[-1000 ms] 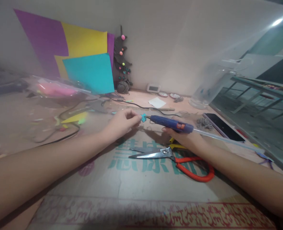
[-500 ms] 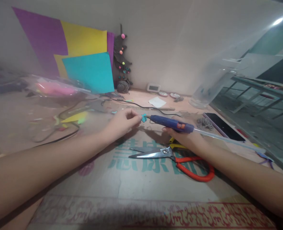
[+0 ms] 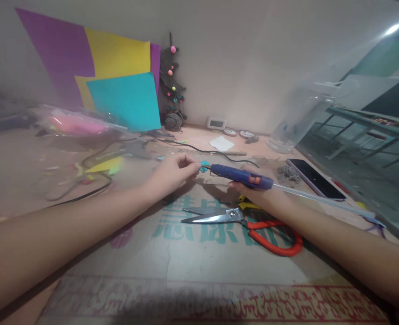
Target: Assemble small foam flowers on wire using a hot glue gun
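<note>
Between thumb and fingers, my left hand [image 3: 182, 169] pinches a small turquoise flower-shaped piece [image 3: 204, 166]. My right hand [image 3: 253, 187] is wrapped round a blue hot glue gun [image 3: 241, 175], its fingers partly hidden behind the body. The gun's metal nozzle points left and meets the turquoise piece, or lies just in front of it; I cannot tell which. A long clear glue stick [image 3: 307, 194] sticks out of the gun's back end. Below my hands lie scissors [image 3: 216, 216] with red handles, blades parted and pointing left.
Turquoise, yellow and purple sheets [image 3: 125, 101] lean on the wall beside a dark tree-shaped decoration [image 3: 172, 85] with coloured balls. A phone [image 3: 316, 178] and grey yarn [image 3: 287, 174] lie at right, near a clear plastic jar [image 3: 285, 131]. A black cord [image 3: 206, 151] crosses the table behind my hands.
The turquoise piece has turned a little, showing more of its face, and the glue gun's nozzle has shifted slightly left over it. The scissors have stayed put.
</note>
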Demonstrator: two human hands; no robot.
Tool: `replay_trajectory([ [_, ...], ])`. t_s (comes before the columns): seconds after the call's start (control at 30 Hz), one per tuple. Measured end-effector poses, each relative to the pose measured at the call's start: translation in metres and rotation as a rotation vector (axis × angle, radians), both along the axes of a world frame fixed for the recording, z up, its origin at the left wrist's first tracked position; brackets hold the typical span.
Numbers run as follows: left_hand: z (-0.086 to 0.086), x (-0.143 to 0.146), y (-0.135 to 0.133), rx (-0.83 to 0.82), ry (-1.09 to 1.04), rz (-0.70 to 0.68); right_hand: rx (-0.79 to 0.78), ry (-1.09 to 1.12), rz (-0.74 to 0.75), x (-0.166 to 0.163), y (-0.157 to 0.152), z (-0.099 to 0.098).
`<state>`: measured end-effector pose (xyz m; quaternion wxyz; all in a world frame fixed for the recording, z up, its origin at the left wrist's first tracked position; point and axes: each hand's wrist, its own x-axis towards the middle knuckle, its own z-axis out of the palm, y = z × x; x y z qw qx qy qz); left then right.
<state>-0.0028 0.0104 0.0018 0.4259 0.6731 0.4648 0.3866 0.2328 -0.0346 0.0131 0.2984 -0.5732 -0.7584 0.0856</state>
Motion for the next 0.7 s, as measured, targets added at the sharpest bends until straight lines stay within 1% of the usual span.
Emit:
replay_trajectory([
  [0.17, 0.0000, 0.0004, -0.0003, 0.011, 0.001, -0.006, 0.007, -0.005, 0.017, -0.0006, 0.0003, 0.0006],
  [0.4, -0.0008, 0.0000, 0.0012, 0.007, -0.007, -0.006, 0.045, -0.009, 0.026, 0.0012, 0.0019, -0.0033],
  [0.53, -0.0020, -0.0001, 0.0017, -0.004, -0.006, -0.013, 0.040, -0.010, 0.008, 0.0006, 0.0016, -0.0016],
  [0.7, -0.0039, 0.0001, 0.0032, 0.025, -0.006, -0.001, 0.011, -0.007, -0.025, -0.0025, 0.0007, 0.0018],
])
